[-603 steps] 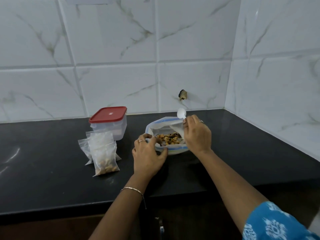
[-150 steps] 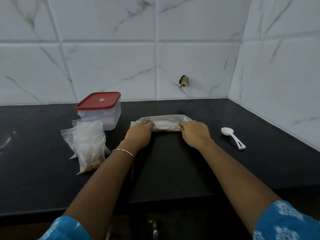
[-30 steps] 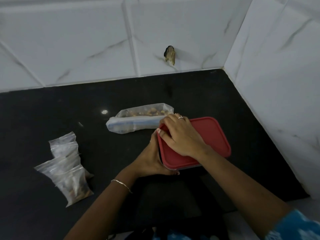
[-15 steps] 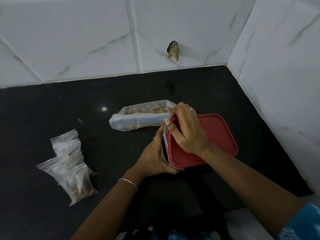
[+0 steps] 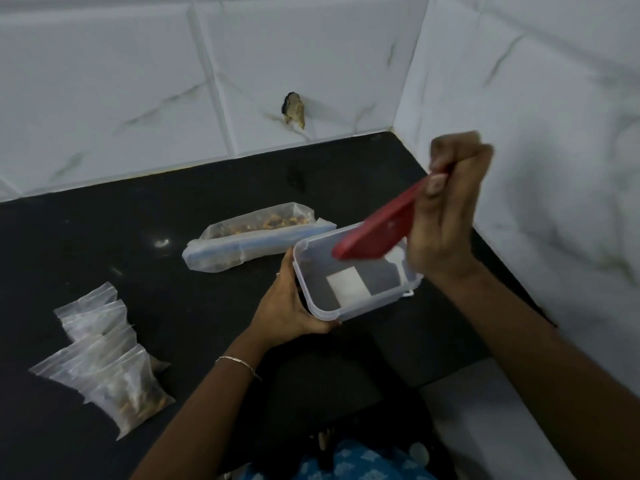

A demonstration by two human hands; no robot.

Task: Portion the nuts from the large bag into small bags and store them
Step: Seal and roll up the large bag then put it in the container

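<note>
Nuts (image 5: 277, 221) lie in the rolled large bag (image 5: 256, 239), toward the countertop's (image 5: 156, 209) back right corner, and in the small bags (image 5: 107, 362) heaped near its front left edge. Half a second ago the red lid (image 5: 374, 230) was only prised up at one corner. Now the right hand (image 5: 446, 216), fingers clamped on its edge, has it lifted clear and tilted above the container (image 5: 372, 301). The left hand (image 5: 287, 306) grips the container's left wall. The container is therefore open (only a pale slip shows inside) and, I judge, ready for the small bags. White marbled wall tiles (image 5: 121, 81) meet at the corner, with a chipped hole (image 5: 294, 110) in one.
</note>
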